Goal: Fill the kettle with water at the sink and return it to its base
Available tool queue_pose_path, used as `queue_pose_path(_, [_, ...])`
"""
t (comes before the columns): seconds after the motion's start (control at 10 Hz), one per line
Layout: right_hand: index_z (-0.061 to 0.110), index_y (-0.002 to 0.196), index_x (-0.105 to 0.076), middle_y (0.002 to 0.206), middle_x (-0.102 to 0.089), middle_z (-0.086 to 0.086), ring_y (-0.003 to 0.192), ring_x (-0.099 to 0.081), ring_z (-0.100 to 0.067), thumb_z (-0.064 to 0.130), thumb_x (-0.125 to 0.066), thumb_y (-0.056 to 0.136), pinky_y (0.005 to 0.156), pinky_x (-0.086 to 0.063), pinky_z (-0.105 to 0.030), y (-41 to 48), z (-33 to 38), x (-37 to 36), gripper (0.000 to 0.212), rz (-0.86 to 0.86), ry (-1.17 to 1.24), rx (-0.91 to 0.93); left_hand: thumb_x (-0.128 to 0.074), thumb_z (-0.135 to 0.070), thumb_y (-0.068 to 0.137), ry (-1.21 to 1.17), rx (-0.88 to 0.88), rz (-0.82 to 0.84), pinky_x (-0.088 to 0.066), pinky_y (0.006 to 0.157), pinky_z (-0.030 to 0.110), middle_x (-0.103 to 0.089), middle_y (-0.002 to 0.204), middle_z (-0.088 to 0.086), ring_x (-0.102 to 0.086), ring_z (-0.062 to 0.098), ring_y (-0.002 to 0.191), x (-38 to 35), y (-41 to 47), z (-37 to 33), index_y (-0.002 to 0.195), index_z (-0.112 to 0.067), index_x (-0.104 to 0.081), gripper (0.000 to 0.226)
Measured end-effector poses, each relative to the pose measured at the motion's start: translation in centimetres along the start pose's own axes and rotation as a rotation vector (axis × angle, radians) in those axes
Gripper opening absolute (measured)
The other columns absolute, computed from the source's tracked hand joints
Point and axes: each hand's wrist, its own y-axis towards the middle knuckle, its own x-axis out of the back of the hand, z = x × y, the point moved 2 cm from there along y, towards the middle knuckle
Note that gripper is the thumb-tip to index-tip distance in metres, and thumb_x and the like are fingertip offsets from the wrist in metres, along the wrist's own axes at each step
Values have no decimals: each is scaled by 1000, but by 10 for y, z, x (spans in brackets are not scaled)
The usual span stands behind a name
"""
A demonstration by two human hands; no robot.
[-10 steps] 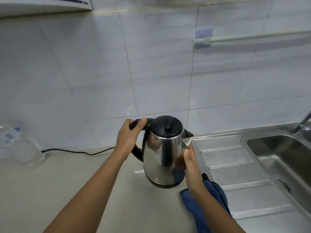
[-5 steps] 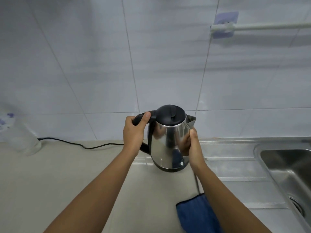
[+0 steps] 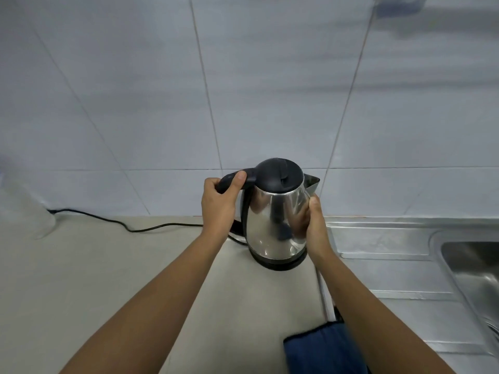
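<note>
We've got the shiny steel kettle with black lid (image 3: 278, 211) seated on its black base (image 3: 279, 262) at the counter's back edge beside the sink drainboard (image 3: 391, 238). Left hand (image 3: 220, 205) grips the handle, right hand (image 3: 314, 225) cups the body. Looks like the last step, so next we just let go gently.

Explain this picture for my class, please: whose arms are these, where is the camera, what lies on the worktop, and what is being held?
No machine here: a person wears one camera on the head, looking forward and down, so the arms reach in from below. The left hand has its grip around the black handle of a steel kettle; the right hand steadies the body below the spout. The lid is shut. The kettle sits low on a dark base, or just above it. A black cord runs along the beige worktop. A blue cloth lies near the front edge, and the steel sink is at right.
</note>
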Motion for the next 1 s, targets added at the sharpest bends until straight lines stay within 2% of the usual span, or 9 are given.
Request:
queue_pose_path(0.1, [13, 83, -49, 82, -45, -13, 82, -43, -14, 43, -33, 106, 85, -39, -32, 8, -13, 4, 41, -35, 20, -38, -65, -56, 80, 13, 13, -8, -39, 70, 18, -58, 96, -9, -56, 3, 89, -5, 2, 7, 105, -16, -52, 50])
queue_pose_path(0.2, [-9, 108, -53, 99, -49, -37, 92, -44, -18, 40, -30, 108, 77, -42, -27, 14, -22, 5, 55, -21, 34, -42, -65, -57, 79, 37, 14, -20, -39, 69, 19, -58, 95, -9, -55, 4, 87, -9, 4, 10, 105, -16, -51, 51])
queue_pose_path(0.3, [-8, 107, -55, 97, -50, -36, 89, -48, -24, 36, -31, 109, 80, -45, -31, 17, -18, 5, 50, -28, 67, -41, -65, -59, 77, 38, 16, -27, -40, 69, 21, -58, 94, -8, -55, 5, 86, -12, 5, 13, 104, -16, -50, 52])
queue_pose_path(0.4, [-10, 113, -54, 109, -50, -40, 108, -51, -48, 37, -32, 109, 84, -49, -27, 18, -20, 9, 52, -48, 72, -78, -66, -60, 76, 53, 19, -11, -40, 68, 22, -59, 94, -8, -56, 5, 85, -16, 4, 18, 102, -17, -50, 53])
queue_pose_path(0.5, [-9, 124, -52, 130, -51, -34, 129, -47, -38, 40, -31, 109, 93, -42, -26, 12, -27, 15, 56, -70, 62, -117, -65, -60, 76, 110, -19, -6, -42, 69, 23, -60, 94, -7, -57, 6, 86, -19, 4, 22, 101, -17, -51, 52])
queue_pose_path(0.7, [30, 122, -55, 124, -58, 5, 120, -51, -9, 50, -25, 108, 102, -31, -24, 0, -27, 16, 39, -33, 22, -142, -59, -62, 80, 171, -81, 21, -43, 73, 25, -61, 99, -6, -59, 11, 93, -16, 2, 23, 103, -19, -49, 50])
queue_pose_path(0.8, [30, 118, -55, 121, -57, 4, 117, -49, -11, 52, -25, 107, 102, -31, -26, -10, -19, 18, 39, -36, -10, -132, -47, -73, 78, 257, -97, 74, -48, 89, 37, -61, 109, -6, -59, 16, 102, -11, -5, 27, 114, -23, -47, 61])
queue_pose_path(0.9, [29, 113, -64, 119, -64, 1, 114, -56, -18, 61, -26, 102, 104, -38, -32, -24, -17, 20, 51, -58, -136, -146, -38, -70, 82, 581, -179, 90, -43, 101, 50, -59, 127, 1, -55, 25, 117, 4, -18, 30, 137, -24, -35, 72])
queue_pose_path(1.0, [31, 146, -49, 143, -57, 1, 135, -51, -25, 63, -25, 100, 113, -38, -40, -43, -23, 25, 61, -20, -312, -71, -38, -58, 93, 1009, -325, 131, -24, 115, 49, -29, 157, 7, -30, 25, 142, 23, -37, 43, 153, -14, -9, 81])
